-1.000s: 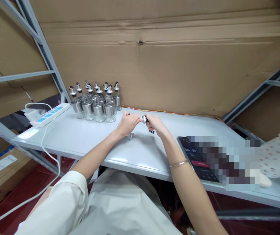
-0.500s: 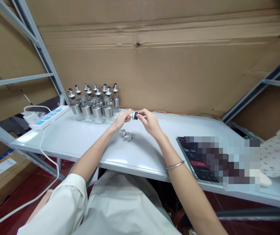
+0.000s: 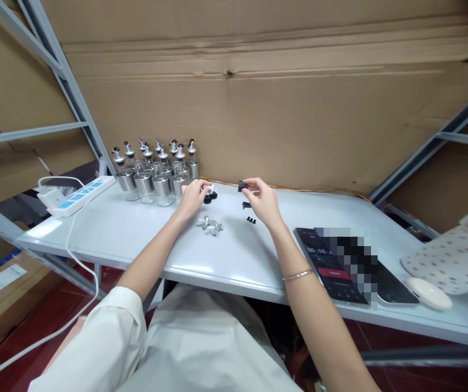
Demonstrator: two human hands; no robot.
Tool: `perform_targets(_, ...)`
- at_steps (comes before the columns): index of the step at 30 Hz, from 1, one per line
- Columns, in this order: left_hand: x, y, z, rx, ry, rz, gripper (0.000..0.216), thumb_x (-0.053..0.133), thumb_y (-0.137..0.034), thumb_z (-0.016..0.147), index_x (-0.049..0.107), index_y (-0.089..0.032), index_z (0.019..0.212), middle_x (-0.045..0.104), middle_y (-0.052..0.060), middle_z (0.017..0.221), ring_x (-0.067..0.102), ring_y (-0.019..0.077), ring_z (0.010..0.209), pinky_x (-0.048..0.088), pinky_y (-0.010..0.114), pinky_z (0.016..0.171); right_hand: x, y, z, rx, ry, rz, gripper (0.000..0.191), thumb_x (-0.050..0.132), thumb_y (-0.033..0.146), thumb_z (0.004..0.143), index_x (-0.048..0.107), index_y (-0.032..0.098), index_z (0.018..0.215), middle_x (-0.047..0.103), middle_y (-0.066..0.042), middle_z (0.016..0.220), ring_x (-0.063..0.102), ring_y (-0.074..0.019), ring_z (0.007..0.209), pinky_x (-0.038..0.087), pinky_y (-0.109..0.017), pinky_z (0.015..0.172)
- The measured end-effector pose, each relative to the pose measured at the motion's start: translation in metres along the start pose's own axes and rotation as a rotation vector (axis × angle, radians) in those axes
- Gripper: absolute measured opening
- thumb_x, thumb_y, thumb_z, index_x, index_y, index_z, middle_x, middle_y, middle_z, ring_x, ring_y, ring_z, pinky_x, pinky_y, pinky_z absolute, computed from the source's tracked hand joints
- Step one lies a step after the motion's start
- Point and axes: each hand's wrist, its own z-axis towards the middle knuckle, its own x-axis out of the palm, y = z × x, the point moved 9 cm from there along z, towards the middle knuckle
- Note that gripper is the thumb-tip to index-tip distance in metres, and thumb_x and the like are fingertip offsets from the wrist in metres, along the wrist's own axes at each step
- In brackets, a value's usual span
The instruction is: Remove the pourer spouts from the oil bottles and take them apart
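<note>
My left hand (image 3: 193,197) is pinched at a small white plastic stopper piece (image 3: 211,189), beside black rings (image 3: 208,198) on the table. My right hand (image 3: 263,201) holds a small black plastic part (image 3: 242,186) between thumb and fingertips, just above the tabletop. Below that hand lie thin black lever pieces (image 3: 246,205) and a short row of tiny black caps (image 3: 251,220). Metal pourer spouts (image 3: 212,226) rest on their sides nearer to me, between my forearms. The fingertips of my left hand partly cover the white piece.
Several glass-and-steel oil bottles (image 3: 163,185) stand at the back left, many with pourers fitted. A white power strip (image 3: 82,196) and its cable lie at the left. Two phones (image 3: 319,261), a white oval object (image 3: 427,293) and a dotted bag (image 3: 442,261) occupy the right side.
My hands have moved apart from the black-and-white part they held together. The left went left to the rings, the right moved right with a black part; small black pieces now show.
</note>
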Motion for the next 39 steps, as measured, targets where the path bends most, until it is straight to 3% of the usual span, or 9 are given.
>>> perform_targets(5,-0.017,0.012,-0.004,-0.035,-0.158,-0.136,0.009,0.057,-0.025,0.082,0.059,-0.016,0.085,0.065,0.003,0.084,0.056,0.0144,0.072,0.041,0.028,0.075,0.054,-0.018,-0.014,0.092,0.428,-0.175,0.013,0.064,0.017,0.073,0.063,0.015,0.086,0.07,-0.004,0.081,0.063,-0.014,0.074,0.047,-0.025,0.072)
perform_targets(12,-0.04,0.001,-0.012,0.065,-0.396,-0.18,0.006,0.055,-0.021,0.084,0.057,-0.018,0.088,0.059,0.002,0.08,0.054,0.0137,0.073,0.042,0.027,0.075,0.094,-0.039,0.022,0.066,0.406,-0.375,0.023,0.056,0.003,0.076,0.068,0.014,0.092,0.071,-0.009,0.094,0.064,-0.0189,0.089,0.044,-0.029,0.085)
perform_targets(18,-0.041,-0.008,-0.015,0.112,-0.371,-0.136,0.011,0.048,-0.017,0.087,0.058,-0.018,0.091,0.062,0.005,0.09,0.057,0.0162,0.082,0.042,0.029,0.08,0.121,-0.048,0.035,0.095,0.384,-0.37,0.038,0.06,0.0,0.069,0.064,0.013,0.105,0.071,-0.008,0.09,0.063,-0.0195,0.09,0.045,-0.03,0.085)
perform_targets(21,-0.035,-0.007,-0.014,0.092,-0.293,-0.196,0.014,0.044,-0.017,0.088,0.057,-0.017,0.093,0.064,0.006,0.092,0.059,0.0164,0.087,0.043,0.029,0.081,0.113,-0.044,0.036,0.114,0.352,-0.327,0.035,0.061,0.002,0.069,0.064,0.012,0.102,0.07,-0.009,0.092,0.064,-0.0173,0.085,0.046,-0.029,0.083)
perform_targets(26,-0.013,-0.011,-0.012,0.058,-0.058,-0.331,0.012,0.054,-0.023,0.083,0.057,-0.016,0.092,0.066,0.004,0.09,0.061,0.0141,0.082,0.044,0.027,0.078,0.075,-0.019,0.033,0.091,0.263,-0.163,0.031,0.037,0.022,0.089,0.063,0.013,0.103,0.069,-0.008,0.096,0.062,-0.0122,0.075,0.046,-0.025,0.076)
perform_targets(30,0.015,-0.016,-0.016,-0.003,0.24,-0.492,0.014,0.062,-0.027,0.074,0.059,-0.015,0.079,0.065,0.001,0.075,0.058,0.0117,0.069,0.044,0.024,0.066,0.071,-0.007,0.01,0.102,0.477,0.103,0.027,0.058,0.036,0.076,0.067,0.011,0.08,0.067,-0.004,0.071,0.057,-0.013,0.065,0.044,-0.025,0.066)
perform_targets(34,0.037,-0.023,-0.029,-0.024,0.541,-0.544,0.02,0.07,-0.03,0.064,0.062,-0.012,0.07,0.062,0.0,0.066,0.054,0.0096,0.061,0.041,0.022,0.059,0.078,-0.018,-0.016,0.215,0.718,0.153,0.024,0.066,0.034,0.07,0.067,0.011,0.079,0.063,0.0,0.063,0.051,-0.0095,0.056,0.042,-0.023,0.059)
perform_targets(36,0.043,-0.024,-0.033,-0.027,0.601,-0.536,0.021,0.07,-0.03,0.063,0.063,-0.012,0.071,0.062,0.0,0.066,0.054,0.0094,0.06,0.041,0.022,0.058,0.08,-0.022,-0.021,0.252,0.771,0.136,0.018,0.066,0.028,0.07,0.066,0.012,0.078,0.061,0.001,0.06,0.051,-0.0086,0.054,0.042,-0.022,0.057)
perform_targets(39,0.046,-0.022,-0.034,-0.047,0.566,-0.577,0.022,0.069,-0.031,0.065,0.061,-0.013,0.075,0.063,0.0,0.068,0.054,0.0096,0.06,0.042,0.022,0.058,0.08,-0.025,-0.022,0.276,0.754,0.066,0.011,0.064,0.021,0.074,0.063,0.013,0.081,0.06,0.002,0.058,0.053,-0.0087,0.052,0.044,-0.021,0.056)
